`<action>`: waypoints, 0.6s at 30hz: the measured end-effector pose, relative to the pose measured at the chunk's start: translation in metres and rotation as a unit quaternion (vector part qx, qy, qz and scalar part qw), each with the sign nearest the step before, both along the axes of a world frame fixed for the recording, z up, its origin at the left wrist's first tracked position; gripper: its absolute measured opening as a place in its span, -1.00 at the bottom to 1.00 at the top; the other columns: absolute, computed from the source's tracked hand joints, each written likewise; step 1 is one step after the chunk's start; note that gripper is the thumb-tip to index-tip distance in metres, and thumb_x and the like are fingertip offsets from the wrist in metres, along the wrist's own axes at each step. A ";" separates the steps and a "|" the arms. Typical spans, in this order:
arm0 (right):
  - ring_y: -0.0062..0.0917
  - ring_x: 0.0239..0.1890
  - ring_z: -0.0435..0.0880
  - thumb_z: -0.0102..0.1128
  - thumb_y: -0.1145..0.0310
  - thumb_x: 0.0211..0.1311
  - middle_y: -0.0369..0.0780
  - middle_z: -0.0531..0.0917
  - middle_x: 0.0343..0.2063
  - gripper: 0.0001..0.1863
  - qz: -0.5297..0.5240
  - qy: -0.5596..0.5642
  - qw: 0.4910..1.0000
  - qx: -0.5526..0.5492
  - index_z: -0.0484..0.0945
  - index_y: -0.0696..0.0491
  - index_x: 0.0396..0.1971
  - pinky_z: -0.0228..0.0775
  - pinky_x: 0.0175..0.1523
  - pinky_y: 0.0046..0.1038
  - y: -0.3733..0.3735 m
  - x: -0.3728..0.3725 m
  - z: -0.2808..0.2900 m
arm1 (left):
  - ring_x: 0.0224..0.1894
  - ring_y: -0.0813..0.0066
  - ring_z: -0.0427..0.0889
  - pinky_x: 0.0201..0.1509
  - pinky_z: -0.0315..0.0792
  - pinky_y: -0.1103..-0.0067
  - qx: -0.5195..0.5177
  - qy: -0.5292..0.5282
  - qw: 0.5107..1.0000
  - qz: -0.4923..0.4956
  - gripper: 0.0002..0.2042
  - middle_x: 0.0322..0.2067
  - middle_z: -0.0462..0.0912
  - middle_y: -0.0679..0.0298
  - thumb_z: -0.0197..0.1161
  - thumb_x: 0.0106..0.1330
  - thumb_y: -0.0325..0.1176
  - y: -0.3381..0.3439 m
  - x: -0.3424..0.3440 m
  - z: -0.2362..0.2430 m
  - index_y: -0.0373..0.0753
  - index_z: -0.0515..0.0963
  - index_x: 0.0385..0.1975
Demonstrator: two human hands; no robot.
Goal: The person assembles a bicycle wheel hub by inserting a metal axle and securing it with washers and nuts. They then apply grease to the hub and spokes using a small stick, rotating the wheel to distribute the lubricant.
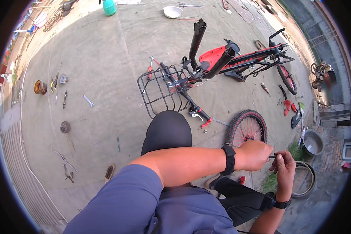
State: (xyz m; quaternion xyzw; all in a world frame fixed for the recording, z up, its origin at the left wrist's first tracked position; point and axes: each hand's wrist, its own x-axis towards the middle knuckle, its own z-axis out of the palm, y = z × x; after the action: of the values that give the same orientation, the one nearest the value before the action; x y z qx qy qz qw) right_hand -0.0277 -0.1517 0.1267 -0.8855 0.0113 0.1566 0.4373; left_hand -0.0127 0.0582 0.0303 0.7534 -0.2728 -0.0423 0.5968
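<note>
My left hand [251, 156] is closed around one end of a small black cylindrical piece [272, 156], its fingertips mostly hidden. The thumb and fingers of my right hand [283, 163] pinch the other end, just right of my left hand. Behind my hands, a red-spoked bicycle wheel [232, 130] lies loose on the ground, partly covered by my left arm. A black and red bicycle frame [247, 62] rests beyond my bent knee [165, 132], with a wire basket [160, 93] and its bare fork tubes [195, 39] pointing up.
Wrenches [88, 100], pliers [52, 85] and a rusty can [40, 87] lie about the concrete ground [85, 50] on the left. Red and black parts [287, 105], a metal basin [312, 142] and coiled tubing [302, 183] are at right. A white bowl [172, 11] and teal container [109, 7] are farther back.
</note>
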 end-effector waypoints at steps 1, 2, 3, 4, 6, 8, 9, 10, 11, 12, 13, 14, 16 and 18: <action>-0.68 -0.43 0.66 0.14 0.36 0.51 -0.28 0.65 -0.35 -0.81 0.007 -0.016 1.000 -0.003 0.55 0.16 -0.07 0.36 -0.44 -0.68 0.002 -0.001 -0.001 | -0.30 -0.10 0.74 -0.26 0.56 0.12 0.001 -0.003 1.000 -0.006 -0.85 -0.43 0.72 -0.07 0.30 0.21 -0.42 -0.001 0.000 -0.001 -0.36 0.61 -0.31; -0.68 -0.43 0.66 0.13 0.32 0.53 -0.28 0.65 -0.36 -0.79 0.014 -0.033 0.999 -0.007 0.55 0.17 -0.07 0.35 -0.45 -0.68 0.004 -0.003 -0.002 | -0.30 -0.10 0.74 -0.25 0.56 0.12 0.002 -0.005 1.000 -0.012 -0.85 -0.43 0.72 -0.07 0.30 0.20 -0.42 -0.003 0.001 -0.002 -0.36 0.61 -0.30; -0.68 -0.43 0.66 0.13 0.33 0.53 -0.29 0.65 -0.36 -0.79 0.011 -0.052 0.999 0.006 0.55 0.16 -0.07 0.35 -0.45 -0.68 0.007 -0.005 -0.002 | -0.29 -0.10 0.74 -0.25 0.57 0.12 0.002 -0.008 1.000 -0.018 -0.85 -0.42 0.72 -0.07 0.30 0.20 -0.42 -0.005 0.001 -0.003 -0.36 0.61 -0.30; -0.68 -0.43 0.66 0.13 0.33 0.52 -0.29 0.65 -0.37 -0.80 0.009 -0.071 0.997 0.021 0.55 0.16 -0.07 0.35 -0.45 -0.68 0.012 -0.008 -0.003 | -0.29 -0.09 0.74 -0.24 0.57 0.13 0.001 -0.007 1.000 -0.015 -0.85 -0.41 0.73 -0.06 0.29 0.20 -0.43 -0.006 0.001 -0.003 -0.35 0.62 -0.30; -0.67 -0.42 0.66 0.15 0.37 0.50 -0.29 0.65 -0.35 -0.82 -0.012 -0.068 0.997 0.037 0.55 0.16 -0.06 0.36 -0.44 -0.68 0.020 -0.008 0.000 | -0.27 -0.09 0.75 -0.24 0.57 0.14 -0.001 -0.006 1.000 -0.010 -0.84 -0.40 0.73 -0.05 0.28 0.18 -0.44 -0.009 0.000 -0.003 -0.35 0.62 -0.29; -0.66 -0.41 0.67 0.19 0.46 0.44 -0.28 0.65 -0.31 -0.82 -0.052 -0.023 0.998 0.039 0.54 0.16 -0.03 0.37 -0.44 -0.68 0.027 -0.005 0.010 | -0.34 -0.13 0.72 -0.29 0.54 0.11 -0.023 -0.011 1.000 -0.005 -0.87 -0.46 0.70 -0.06 0.27 0.20 -0.43 -0.011 -0.001 -0.004 -0.34 0.59 -0.34; -0.65 -0.40 0.68 0.20 0.45 0.44 -0.28 0.65 -0.30 -0.81 -0.038 -0.003 0.999 0.017 0.54 0.16 -0.03 0.37 -0.43 -0.68 0.017 -0.003 0.008 | -0.37 -0.14 0.70 -0.31 0.52 0.10 -0.034 -0.014 0.999 -0.002 -0.88 -0.49 0.69 -0.06 0.27 0.21 -0.42 -0.012 -0.002 -0.005 -0.34 0.57 -0.36; -0.65 -0.40 0.68 0.21 0.45 0.43 -0.27 0.65 -0.29 -0.80 -0.026 0.013 1.000 -0.009 0.54 0.16 -0.03 0.37 -0.43 -0.68 -0.001 0.000 0.008 | -0.37 -0.14 0.70 -0.31 0.53 0.10 -0.041 -0.022 0.999 -0.001 -0.88 -0.49 0.69 -0.06 0.27 0.20 -0.42 -0.015 -0.001 -0.002 -0.34 0.58 -0.36; -0.64 -0.39 0.68 0.22 0.44 0.43 -0.27 0.65 -0.28 -0.80 -0.014 0.033 0.999 -0.032 0.54 0.15 -0.03 0.37 -0.43 -0.68 -0.007 0.002 0.008 | -0.37 -0.14 0.70 -0.31 0.53 0.10 -0.045 -0.026 0.999 0.001 -0.89 -0.49 0.69 -0.06 0.26 0.20 -0.42 -0.017 -0.001 -0.003 -0.34 0.58 -0.36; -0.65 -0.41 0.68 0.22 0.40 0.44 -0.28 0.65 -0.30 -0.80 -0.006 0.010 1.000 -0.024 0.54 0.15 -0.04 0.37 -0.43 -0.68 -0.008 0.001 0.007 | -0.37 -0.14 0.71 -0.31 0.53 0.11 -0.049 -0.030 0.998 0.002 -0.89 -0.49 0.69 -0.06 0.26 0.19 -0.43 -0.019 -0.002 -0.003 -0.33 0.59 -0.37; -0.65 -0.42 0.67 0.22 0.35 0.46 -0.28 0.65 -0.33 -0.79 0.003 -0.012 1.000 -0.014 0.55 0.15 -0.05 0.36 -0.44 -0.67 -0.003 -0.002 0.007 | -0.36 -0.14 0.71 -0.31 0.53 0.10 -0.048 -0.029 0.998 -0.001 -0.89 -0.49 0.69 -0.05 0.26 0.20 -0.42 -0.017 -0.002 -0.003 -0.33 0.59 -0.36; -0.65 -0.43 0.67 0.22 0.31 0.47 -0.29 0.65 -0.35 -0.78 0.011 -0.034 0.999 -0.003 0.55 0.15 -0.07 0.36 -0.44 -0.67 0.003 -0.005 0.007 | -0.36 -0.14 0.71 -0.31 0.53 0.10 -0.047 -0.027 0.998 -0.004 -0.88 -0.49 0.69 -0.05 0.26 0.20 -0.41 -0.016 -0.002 -0.002 -0.33 0.59 -0.36; -0.66 -0.45 0.66 0.22 0.31 0.48 -0.31 0.64 -0.40 -0.80 -0.003 -0.090 0.996 0.021 0.57 0.14 -0.11 0.35 -0.44 -0.67 0.024 -0.011 0.006 | -0.36 -0.14 0.71 -0.31 0.53 0.09 -0.043 -0.020 0.999 -0.005 -0.88 -0.49 0.69 -0.06 0.25 0.21 -0.40 -0.014 -0.003 0.001 -0.33 0.60 -0.36; -0.66 -0.44 0.66 0.22 0.37 0.46 -0.31 0.64 -0.40 -0.84 -0.015 -0.076 0.997 0.018 0.57 0.13 -0.12 0.36 -0.43 -0.66 0.024 -0.009 0.010 | -0.35 -0.14 0.71 -0.30 0.53 0.08 -0.035 -0.009 0.999 -0.001 -0.87 -0.48 0.69 -0.06 0.25 0.21 -0.39 -0.012 -0.003 0.005 -0.33 0.60 -0.36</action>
State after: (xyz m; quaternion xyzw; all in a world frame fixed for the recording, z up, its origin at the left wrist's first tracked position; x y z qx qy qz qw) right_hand -0.0371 -0.1273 0.1369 -0.8865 -0.0112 0.0822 0.4552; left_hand -0.0157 0.0466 0.0350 0.7323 -0.2807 -0.0267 0.6198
